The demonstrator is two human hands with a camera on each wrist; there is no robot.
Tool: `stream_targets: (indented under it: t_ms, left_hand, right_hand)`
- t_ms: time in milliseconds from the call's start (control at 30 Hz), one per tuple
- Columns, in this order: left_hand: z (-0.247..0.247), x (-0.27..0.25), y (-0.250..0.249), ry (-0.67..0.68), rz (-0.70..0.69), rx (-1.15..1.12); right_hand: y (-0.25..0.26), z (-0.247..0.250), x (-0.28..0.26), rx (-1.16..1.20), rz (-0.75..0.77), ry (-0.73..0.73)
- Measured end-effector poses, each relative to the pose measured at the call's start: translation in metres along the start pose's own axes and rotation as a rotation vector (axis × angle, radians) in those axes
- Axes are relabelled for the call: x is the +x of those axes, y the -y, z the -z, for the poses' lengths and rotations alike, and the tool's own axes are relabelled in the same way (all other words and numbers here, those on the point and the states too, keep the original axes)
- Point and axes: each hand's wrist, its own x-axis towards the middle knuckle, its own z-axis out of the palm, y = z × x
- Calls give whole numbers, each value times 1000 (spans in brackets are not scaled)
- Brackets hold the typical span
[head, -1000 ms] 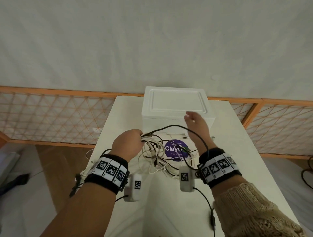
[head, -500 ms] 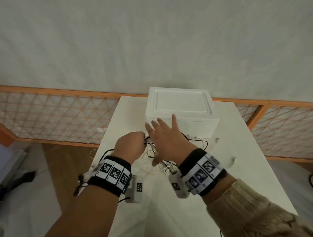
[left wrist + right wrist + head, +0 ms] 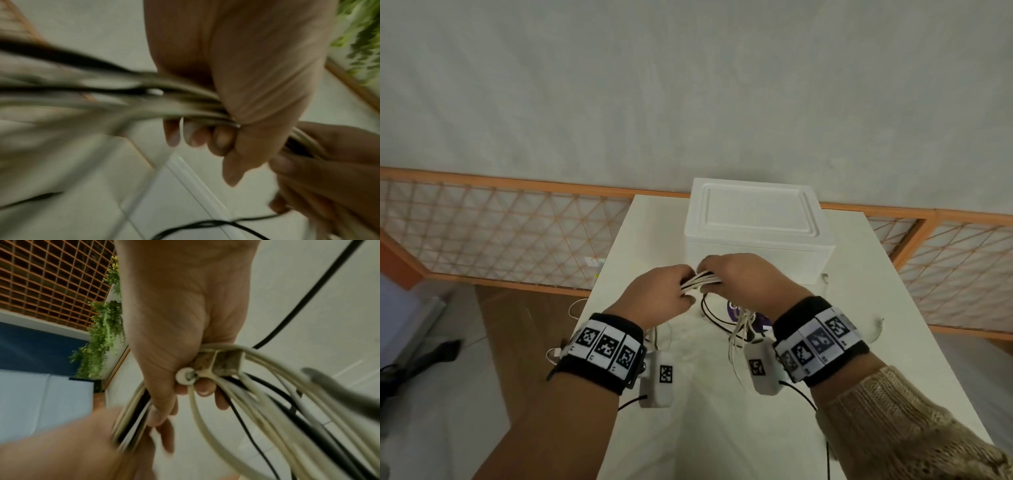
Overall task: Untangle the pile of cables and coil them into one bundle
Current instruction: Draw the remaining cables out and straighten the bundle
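A bundle of white and black cables (image 3: 700, 281) is held above the white table (image 3: 859, 308), in front of the foam box. My left hand (image 3: 666, 294) grips one side of the bundle, fingers curled round the strands (image 3: 185, 110). My right hand (image 3: 743, 277) grips the other side right beside it, curled round the cables (image 3: 226, 369) and a white plug. Loose loops of white and black cable (image 3: 736, 325) hang from the right hand down onto the table.
A white foam box (image 3: 756, 219) stands at the back of the table. A purple-labelled round item (image 3: 732, 308) lies under the hanging cables. An orange lattice fence (image 3: 500, 233) runs behind. Wooden floor lies to the left of the table.
The right hand came from above the box, crossed over the pile with spread fingers, and now grips the cables beside the left hand. The bundle has been gathered and lifted.
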Motion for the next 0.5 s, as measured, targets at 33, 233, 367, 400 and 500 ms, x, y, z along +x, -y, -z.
stream_targets:
  t_ms: [33, 233, 367, 400, 500]
  left_hand:
    - [-2, -2, 9, -6, 43, -62]
    - [-25, -11, 37, 33, 69, -264]
    - [-40, -21, 56, 67, 126, -338]
    - [-42, -22, 57, 57, 128, -324]
    - [-44, -17, 52, -40, 106, -87]
  right_hand:
    - [-6, 4, -3, -2, -16, -21]
    - [-30, 14, -20, 30, -106, -83]
    - [-56, 25, -34, 123, -238, -176]
    - [-62, 24, -36, 126, -262, -162]
    - [-76, 15, -38, 136, -396, -11]
